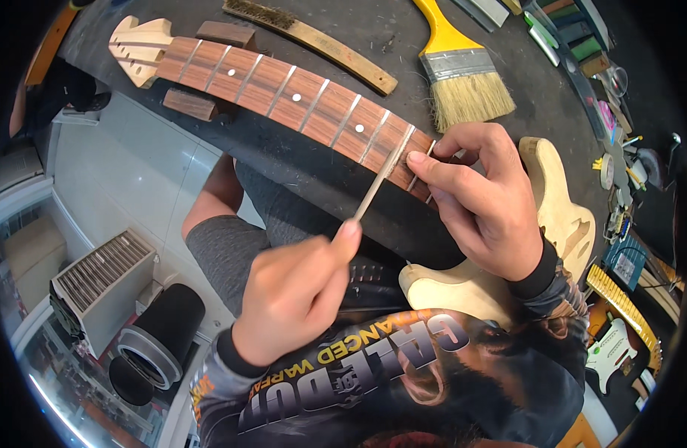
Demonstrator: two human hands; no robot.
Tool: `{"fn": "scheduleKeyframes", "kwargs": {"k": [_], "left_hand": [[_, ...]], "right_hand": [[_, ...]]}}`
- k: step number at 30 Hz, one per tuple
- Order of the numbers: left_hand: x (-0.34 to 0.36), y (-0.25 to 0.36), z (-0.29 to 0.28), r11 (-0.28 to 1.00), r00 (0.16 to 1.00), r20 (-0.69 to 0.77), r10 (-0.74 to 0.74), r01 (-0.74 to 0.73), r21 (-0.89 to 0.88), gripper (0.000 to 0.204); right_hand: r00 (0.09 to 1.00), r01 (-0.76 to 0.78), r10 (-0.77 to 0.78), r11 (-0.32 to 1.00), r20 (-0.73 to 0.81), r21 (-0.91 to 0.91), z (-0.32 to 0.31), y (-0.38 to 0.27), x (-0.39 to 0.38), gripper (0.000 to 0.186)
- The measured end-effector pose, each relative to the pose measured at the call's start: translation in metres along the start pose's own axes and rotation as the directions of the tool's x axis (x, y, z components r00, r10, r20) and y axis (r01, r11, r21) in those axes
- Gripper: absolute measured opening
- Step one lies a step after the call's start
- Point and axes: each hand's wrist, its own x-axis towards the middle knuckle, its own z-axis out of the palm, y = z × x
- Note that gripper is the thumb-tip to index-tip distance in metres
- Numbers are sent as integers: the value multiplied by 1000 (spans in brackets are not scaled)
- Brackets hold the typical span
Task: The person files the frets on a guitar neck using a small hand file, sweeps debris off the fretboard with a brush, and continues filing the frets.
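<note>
A guitar neck [276,97] with a striped rosewood fingerboard, white dots and metal frets runs diagonally to a pale unfinished body [541,168]. My left hand [295,295] is closed on a thin, pale stick-like tool [375,190], which lies along a fret near the neck's body end. My right hand [485,201] grips the neck there, thumb pressed on the fingerboard beside the tool's tip and fingers curled at the far edge. Wooden blocks [187,103] sit by the headstock [138,48].
Beyond the neck lie a wooden brush [343,60] and a yellow-handled paintbrush [463,86] on the dark bench [112,33]. Small tools and another guitar [612,347] crowd the right. Down left are a slotted box [104,272], a bin [160,328] and, higher, part of another person [60,97].
</note>
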Motion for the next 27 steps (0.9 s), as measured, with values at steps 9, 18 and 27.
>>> {"fn": "scheduleKeyframes", "kwargs": {"k": [9, 18, 27], "left_hand": [[17, -4, 6, 999, 998, 47, 35, -36, 22, 49], [-20, 1, -9, 998, 1000, 2, 24, -25, 55, 40], [25, -7, 5, 999, 999, 35, 36, -36, 9, 45]], "right_hand": [[1000, -3, 2, 1000, -7, -8, -1, 4, -5, 49], [1000, 8, -8, 1000, -2, -2, -1, 4, -2, 49], [996, -42, 42, 999, 79, -2, -6, -3, 0, 55]]}}
